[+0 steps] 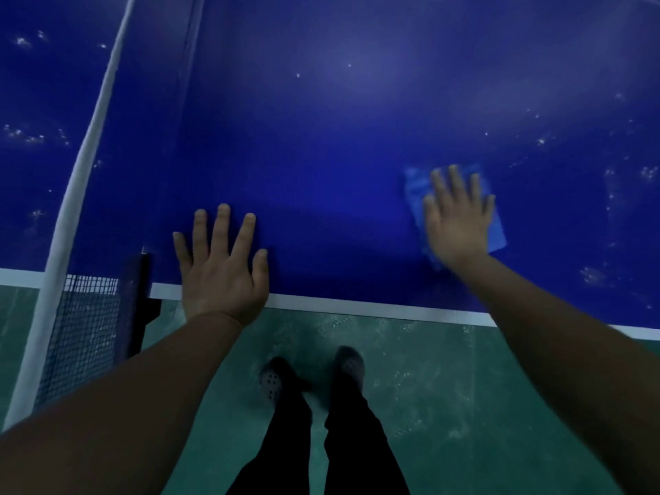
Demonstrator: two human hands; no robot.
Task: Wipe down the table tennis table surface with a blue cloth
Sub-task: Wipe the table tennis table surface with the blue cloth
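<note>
One flat right hand (457,223) presses the blue cloth (414,194) beneath.

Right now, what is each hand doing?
Left hand: open, flat on the table, holding nothing.
Right hand: open, straight fingers pressing the blue cloth onto the table.
</note>
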